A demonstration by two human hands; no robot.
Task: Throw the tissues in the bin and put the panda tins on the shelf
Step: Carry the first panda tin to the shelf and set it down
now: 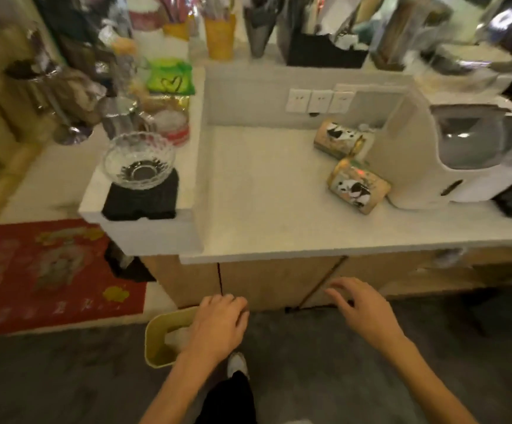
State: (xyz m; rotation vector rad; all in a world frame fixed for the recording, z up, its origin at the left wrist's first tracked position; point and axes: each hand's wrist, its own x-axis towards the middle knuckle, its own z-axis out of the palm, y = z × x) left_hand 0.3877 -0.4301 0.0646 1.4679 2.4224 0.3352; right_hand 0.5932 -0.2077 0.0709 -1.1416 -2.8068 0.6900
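Two gold panda tins lie on their sides at the right of the white counter [264, 191]: one [337, 138] near the back wall, the other [357, 186] closer to me. A pale yellow bin [153, 341] stands on the floor below the counter with white tissue [176, 336] inside. My left hand [218, 324] hovers over the bin's right rim, fingers curled downward, with nothing visible in it. My right hand [362, 307] is held out in front of the cabinet, fingers spread and empty.
A raised white shelf at the left carries a glass bowl [140, 160] on a black stand, and jars and packets behind. A white appliance [463, 154] stands at the counter's right. Wall sockets [319, 101] sit at the back. A red mat [46, 273] lies on the floor at the left.
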